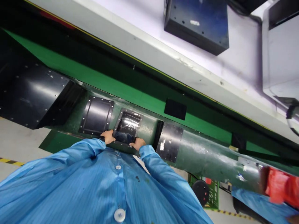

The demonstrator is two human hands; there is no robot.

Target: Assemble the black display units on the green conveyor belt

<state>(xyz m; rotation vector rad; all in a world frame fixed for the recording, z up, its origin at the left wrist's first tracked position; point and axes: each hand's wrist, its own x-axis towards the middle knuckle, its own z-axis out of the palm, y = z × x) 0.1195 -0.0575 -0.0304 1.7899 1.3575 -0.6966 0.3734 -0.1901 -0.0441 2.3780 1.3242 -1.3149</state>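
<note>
On the green surface [198, 152], between a black panel [97, 115] and a black box [170, 141], the black studded tray [128, 123] looks stiff, fairly light and slick-faced, best gripped by its rim, where left hand [107, 137] and right hand [138, 144] hold the near corners.

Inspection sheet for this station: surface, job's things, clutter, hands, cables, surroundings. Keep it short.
Surface: green work surface, scuffed, glare patches.
Job's things: glossy-centred black panel between the hands; plain black panel left of it.
Clutter: red item at right end, blurred, unidentified.
Hands: left hand at the glossy panel's near-left corner, right hand at its near-right; grip unclear.
Cables: dark cable, right edge.
Surroundings: white shelf bearing black box; striped floor tape.
</note>
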